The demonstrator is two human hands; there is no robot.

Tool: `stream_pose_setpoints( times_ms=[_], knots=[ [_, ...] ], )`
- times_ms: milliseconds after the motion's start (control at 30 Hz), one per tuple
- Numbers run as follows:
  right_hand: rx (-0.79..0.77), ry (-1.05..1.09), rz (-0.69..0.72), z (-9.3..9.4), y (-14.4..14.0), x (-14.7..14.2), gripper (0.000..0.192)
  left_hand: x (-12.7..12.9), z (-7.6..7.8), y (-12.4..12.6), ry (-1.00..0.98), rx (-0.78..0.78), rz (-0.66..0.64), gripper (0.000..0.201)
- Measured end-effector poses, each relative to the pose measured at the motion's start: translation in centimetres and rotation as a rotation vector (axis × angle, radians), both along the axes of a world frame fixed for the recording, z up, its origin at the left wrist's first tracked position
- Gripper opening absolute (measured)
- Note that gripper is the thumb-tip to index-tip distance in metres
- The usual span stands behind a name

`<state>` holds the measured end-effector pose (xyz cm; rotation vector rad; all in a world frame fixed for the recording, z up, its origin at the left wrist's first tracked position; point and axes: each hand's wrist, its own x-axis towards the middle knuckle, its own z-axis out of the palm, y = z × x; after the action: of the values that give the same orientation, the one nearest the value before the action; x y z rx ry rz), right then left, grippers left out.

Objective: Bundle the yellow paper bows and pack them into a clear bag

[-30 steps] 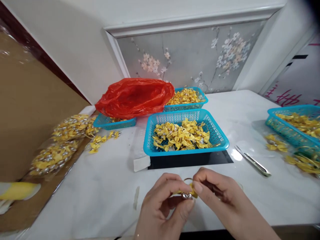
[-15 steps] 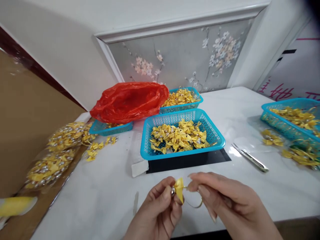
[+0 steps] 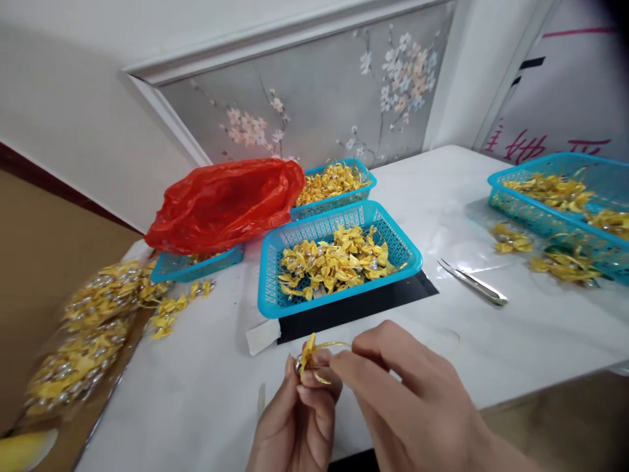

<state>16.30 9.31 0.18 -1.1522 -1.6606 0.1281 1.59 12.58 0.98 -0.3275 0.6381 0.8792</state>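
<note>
Four blue baskets [image 3: 339,262] of yellow bows, one red plastic bag [image 3: 223,203], one pair of tweezers [image 3: 474,283] and two hands [image 3: 299,413] are seen on the desk [image 3: 206,387].

Soft, even daylight fills the room, bright on the white table [image 3: 491,341], where a pale glare patch sits just left of the tweezers [image 3: 472,283] at right centre. Shadows are faint and short, darkest under the nearest blue basket [image 3: 275,298]. Motion blur smears the yellow pieces in clear bags [image 3: 83,328] at lower left. Wide-angle distortion bends the wall moulding [image 3: 275,36] along the top, and the upper right corner falls off to black.
</note>
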Motion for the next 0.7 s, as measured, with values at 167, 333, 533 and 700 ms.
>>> stream_pose_setpoints(
  times_ms=[167,333,533,700],
  knots=[
    [0.051,0.021,-0.044,0.3,0.4,-0.7,0.027,-0.2,-0.4,0.0,-0.038,0.056,-0.054,0.039],
    [0.046,0.012,-0.056,0.5,0.7,-0.7,0.029,-0.3,-0.6,0.0,-0.074,0.122,-0.095,0.027],
    [0.023,-0.059,-0.088,0.6,0.6,-0.6,0.035,-0.8,-1.3,-0.4,0.146,0.274,-0.124,0.023],
    [-0.008,-0.115,-0.023,0.8,0.6,0.6,0.030,0.4,-0.9,-0.8,0.547,0.387,-0.086,0.017]
  ],
)
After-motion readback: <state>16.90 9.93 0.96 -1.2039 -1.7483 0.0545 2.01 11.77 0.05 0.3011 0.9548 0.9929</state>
